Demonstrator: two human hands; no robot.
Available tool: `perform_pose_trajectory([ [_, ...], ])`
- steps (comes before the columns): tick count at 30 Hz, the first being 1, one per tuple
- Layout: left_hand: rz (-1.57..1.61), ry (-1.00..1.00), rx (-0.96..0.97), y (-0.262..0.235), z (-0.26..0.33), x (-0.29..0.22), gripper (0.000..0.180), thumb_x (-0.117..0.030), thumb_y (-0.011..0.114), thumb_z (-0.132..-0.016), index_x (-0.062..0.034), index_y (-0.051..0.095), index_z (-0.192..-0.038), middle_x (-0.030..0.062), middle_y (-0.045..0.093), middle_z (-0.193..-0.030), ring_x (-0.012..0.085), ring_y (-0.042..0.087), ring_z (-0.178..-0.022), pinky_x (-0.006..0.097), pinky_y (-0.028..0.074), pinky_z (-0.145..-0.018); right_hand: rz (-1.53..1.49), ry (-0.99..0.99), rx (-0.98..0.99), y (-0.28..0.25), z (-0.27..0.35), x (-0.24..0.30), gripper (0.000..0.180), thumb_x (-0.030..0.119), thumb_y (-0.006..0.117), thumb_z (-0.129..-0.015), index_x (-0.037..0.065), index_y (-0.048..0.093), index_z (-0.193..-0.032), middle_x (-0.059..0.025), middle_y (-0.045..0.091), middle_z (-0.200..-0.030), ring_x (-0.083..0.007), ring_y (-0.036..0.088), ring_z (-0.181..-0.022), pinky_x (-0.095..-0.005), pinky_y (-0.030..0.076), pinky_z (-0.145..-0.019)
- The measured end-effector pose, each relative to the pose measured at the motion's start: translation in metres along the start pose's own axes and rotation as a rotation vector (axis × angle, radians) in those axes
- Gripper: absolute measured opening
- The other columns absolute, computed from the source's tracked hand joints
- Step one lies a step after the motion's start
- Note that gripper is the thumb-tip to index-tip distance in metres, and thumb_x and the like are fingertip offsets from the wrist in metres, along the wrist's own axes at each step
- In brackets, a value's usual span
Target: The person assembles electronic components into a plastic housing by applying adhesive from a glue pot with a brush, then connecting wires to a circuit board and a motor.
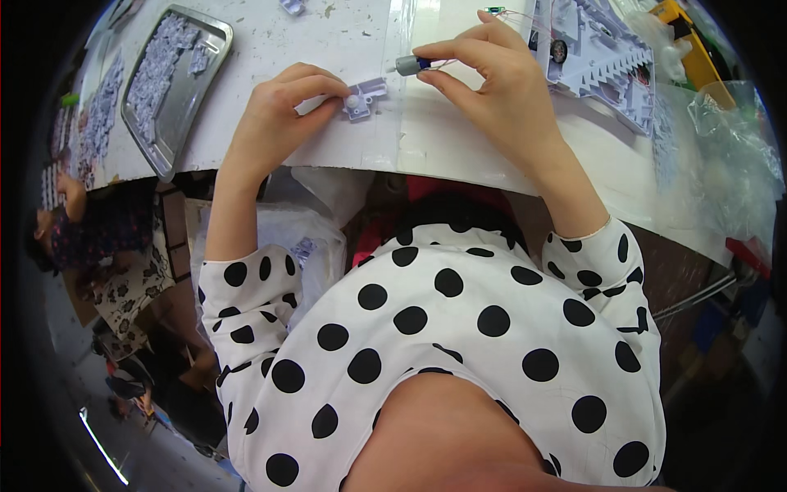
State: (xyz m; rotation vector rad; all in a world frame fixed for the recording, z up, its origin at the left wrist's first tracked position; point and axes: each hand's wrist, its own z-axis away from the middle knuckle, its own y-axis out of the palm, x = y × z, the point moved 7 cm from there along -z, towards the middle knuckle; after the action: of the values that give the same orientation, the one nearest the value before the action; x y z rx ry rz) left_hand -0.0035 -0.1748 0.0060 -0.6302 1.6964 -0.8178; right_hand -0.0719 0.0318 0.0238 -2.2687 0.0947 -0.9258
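My left hand pinches a small pale lilac plastic housing by its left side, just above the white table. A round whitish part shows on the housing near my fingertips. Between thumb and forefinger of my right hand is a small electric motor, a silver cylinder with a dark blue end. Its silver end points left, toward the housing, and the two are apart. Thin red and white wires run from the motor back under my right hand. A small green circuit board shows beyond that hand's fingers.
A metal tray of small pale parts lies at the left, with more parts heaped beside it. Larger pale plastic frames with wires stand at the right, near a yellow bin and clear plastic bags. Other people sit at the far left.
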Motion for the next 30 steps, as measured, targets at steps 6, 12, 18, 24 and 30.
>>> perform_pose_trajectory([
  [6, 0.177, -0.09, 0.055, 0.0, -0.011, -0.01, 0.021, -0.001, 0.074, -0.082, -0.0015, 0.073, -0.103, 0.0087, 0.073, -0.097, 0.0188, 0.068, -0.092, 0.031, 0.054, -0.084, -0.04, 0.053, -0.04, -0.005, 0.022, -0.02, 0.019, 0.011, 0.08, -0.075, 0.008, 0.076, -0.093, -0.0086, 0.067, -0.078, -0.0272, 0.063, -0.084, -0.0431, 0.046, -0.105],
  [12, 0.21, -0.088, -0.224, -0.034, -0.099, -0.006, 0.019, -0.005, 0.071, -0.091, 0.003, 0.07, -0.109, 0.009, 0.074, -0.094, 0.012, 0.068, -0.088, 0.026, 0.054, -0.08, -0.044, 0.08, -0.029, 0.005, 0.035, 0.0, 0.021, 0.01, 0.079, -0.075, 0.007, 0.074, -0.096, -0.0077, 0.068, -0.079, -0.027, 0.063, -0.088, -0.0456, 0.045, -0.109],
  [18, 0.306, -0.222, -0.339, 0.017, -0.275, 0.027, 0.059, -0.028, 0.078, -0.088, 0.0038, 0.058, -0.134, 0.0113, 0.073, -0.098, 0.0143, 0.069, -0.088, 0.029, 0.056, -0.078, -0.061, 0.136, -0.066, 0.007, 0.036, -0.017, 0.022, 0.01, 0.079, -0.076, 0.008, 0.074, -0.097, -0.006, 0.063, -0.077, -0.0253, 0.062, -0.085, -0.0469, 0.048, -0.105],
  [24, 0.387, -0.071, -0.4, 0.02, -0.319, 0.008, 0.028, -0.023, 0.064, -0.098, 0.0011, 0.068, -0.113, 0.0074, 0.07, -0.084, 0.0139, 0.063, -0.074, 0.027, 0.05, -0.069, -0.066, 0.144, -0.085, 0.002, 0.036, -0.017, 0.023, 0.011, 0.079, -0.077, 0.008, 0.073, -0.098, -0.004, 0.067, -0.079, -0.0257, 0.061, -0.087, -0.0457, 0.049, -0.102],
  [30, 0.579, -0.034, -0.591, -0.002, -0.311, 0.024, 0.023, -0.016, 0.054, -0.103, 0.0054, 0.062, -0.102, 0.013, 0.068, -0.083, 0.0206, 0.067, -0.069, 0.032, 0.058, -0.066, -0.079, 0.137, -0.057, 0.0, 0.041, -0.009, 0.022, 0.01, 0.079, -0.077, 0.007, 0.071, -0.097, -0.005, 0.067, -0.08, -0.0272, 0.061, -0.088, -0.0456, 0.05, -0.099],
])
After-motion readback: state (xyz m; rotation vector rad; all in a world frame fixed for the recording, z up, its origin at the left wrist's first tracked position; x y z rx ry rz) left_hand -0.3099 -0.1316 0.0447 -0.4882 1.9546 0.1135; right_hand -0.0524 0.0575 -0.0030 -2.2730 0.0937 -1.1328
